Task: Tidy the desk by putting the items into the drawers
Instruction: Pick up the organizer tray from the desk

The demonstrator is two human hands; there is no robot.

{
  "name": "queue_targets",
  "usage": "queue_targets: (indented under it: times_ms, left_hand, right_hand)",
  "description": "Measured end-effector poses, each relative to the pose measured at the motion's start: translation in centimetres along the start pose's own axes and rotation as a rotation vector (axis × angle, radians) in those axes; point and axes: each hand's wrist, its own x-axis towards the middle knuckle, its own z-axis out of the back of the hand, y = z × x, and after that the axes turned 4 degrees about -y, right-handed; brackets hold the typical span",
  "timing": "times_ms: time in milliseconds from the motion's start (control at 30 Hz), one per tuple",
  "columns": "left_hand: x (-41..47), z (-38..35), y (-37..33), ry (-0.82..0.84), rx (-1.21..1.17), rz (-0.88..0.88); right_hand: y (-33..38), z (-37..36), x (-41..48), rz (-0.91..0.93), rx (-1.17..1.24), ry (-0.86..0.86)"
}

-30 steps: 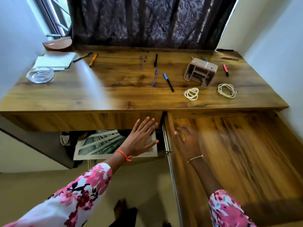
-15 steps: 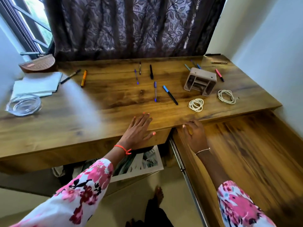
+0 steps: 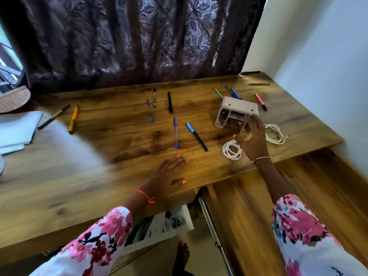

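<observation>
Fingers of the right hand (image 3: 251,140) curled at the beige organizer (image 3: 236,114) on the desk (image 3: 111,148), grip blurred; left hand (image 3: 166,176) lay flat, fingers together; drawer (image 3: 249,216) open, partly cut off.

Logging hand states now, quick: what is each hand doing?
Left hand: open, flat on the desk, holding nothing.
Right hand: fingers at the beige organizer; a closed grip cannot be told.

Dark leaf-patterned curtain (image 3: 129,40), pale blue wall (image 3: 322,56), daylit window (image 3: 6,56) at left
</observation>
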Motion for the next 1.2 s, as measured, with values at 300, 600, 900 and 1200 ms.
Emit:
queue_targets:
  times_ms: [300,600,900,1200]
  left_hand:
    - [1.6,-0.4,0.4,0.078,0.043,-0.029]
    - [2.4,0.2,0.3,0.107,-0.007,-0.009]
    - [2.3,0.0,0.4,0.094,-0.035,-0.011]
    - [7.4,2.3,-4.0,-0.026,-0.379,-0.073]
  right_hand:
    - [-6.1,0.8,10.9,-0.226,0.062,0.27]
    - [-8.3,0.5,13.8,-0.259,0.093,0.325]
    - [-7.8,1.7,12.5,-0.233,0.082,0.241]
    - [-5.4,9.2,7.4,-0.383,0.195,0.119]
